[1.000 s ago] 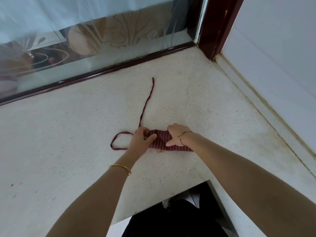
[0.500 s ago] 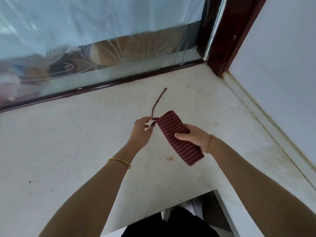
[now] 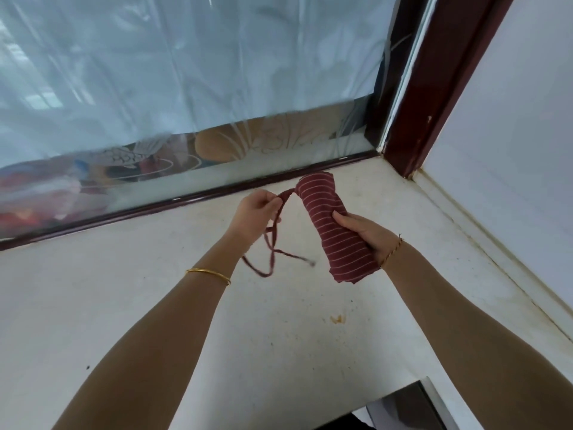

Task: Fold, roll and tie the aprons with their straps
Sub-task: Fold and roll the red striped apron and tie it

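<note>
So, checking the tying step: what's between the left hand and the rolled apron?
In the head view, only the strap: it runs from the far end of the rolled apron to the left hand, which pinches it.

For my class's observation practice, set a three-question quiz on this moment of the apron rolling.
1. True or false: the strap is already wound round the rolled striped apron.
2. Which hand grips the roll? A the left; B the right hand; C both.
3. Fill in: the left hand holds the ____.
Key: 1 false; 2 B; 3 strap.
</note>
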